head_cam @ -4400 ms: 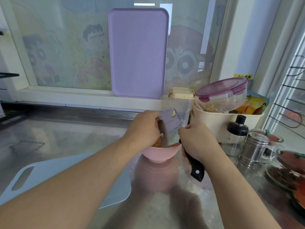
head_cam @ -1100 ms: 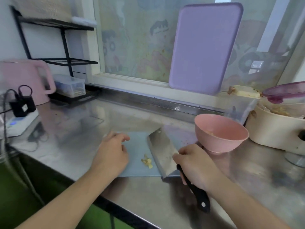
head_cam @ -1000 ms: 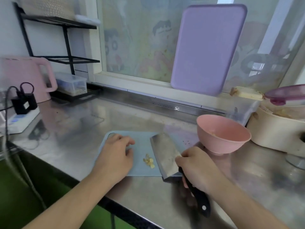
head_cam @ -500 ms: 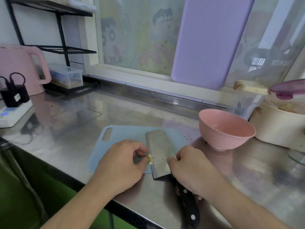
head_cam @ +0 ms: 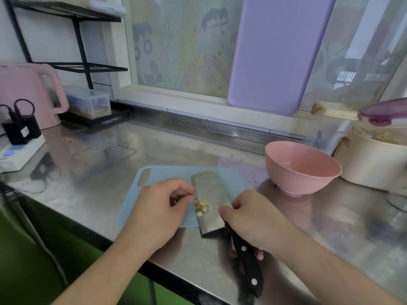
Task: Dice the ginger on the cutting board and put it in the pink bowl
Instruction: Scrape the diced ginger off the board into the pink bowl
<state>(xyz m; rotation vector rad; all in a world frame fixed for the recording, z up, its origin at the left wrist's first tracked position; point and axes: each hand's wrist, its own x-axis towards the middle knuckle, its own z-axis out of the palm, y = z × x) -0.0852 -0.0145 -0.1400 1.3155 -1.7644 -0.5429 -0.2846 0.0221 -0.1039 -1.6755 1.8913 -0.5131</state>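
Ginger (head_cam: 202, 207): a few small pale cubes, already diced; some on the flat of the blade near its left edge, one at the edge on the board; they look light and firm, probably damp and a little sticky, so likely to cling to steel or skin; easily scattered by a quick tilt.
Cleaver (head_cam: 211, 200): broad steel blade lying nearly flat on the board, black riveted handle toward the person; serves here as a scoop; judged heavy against its load, so the carry should be slow and level.
Right hand (head_cam: 253, 221): clenched round the handle where it meets the blade; forefinger stretched onto the blade's near corner.
Left hand (head_cam: 160, 208): fingers curled, tips bunched against the cubes at the blade's left edge; whether it pinches a cube or only nudges, I cannot tell.
Cutting board (head_cam: 167, 175): pale blue, thin plastic, on the steel counter (head_cam: 110, 168); it may slide under a push.
Pink bowl (head_cam: 302, 167): just right of the board, upright; some pale bits already inside.
Where to take hold: not the cubes singly; better herded onto the blade, guarded with fingertips, then swept off over the bowl.
Stage: judged near the end; last scoop being loaded.
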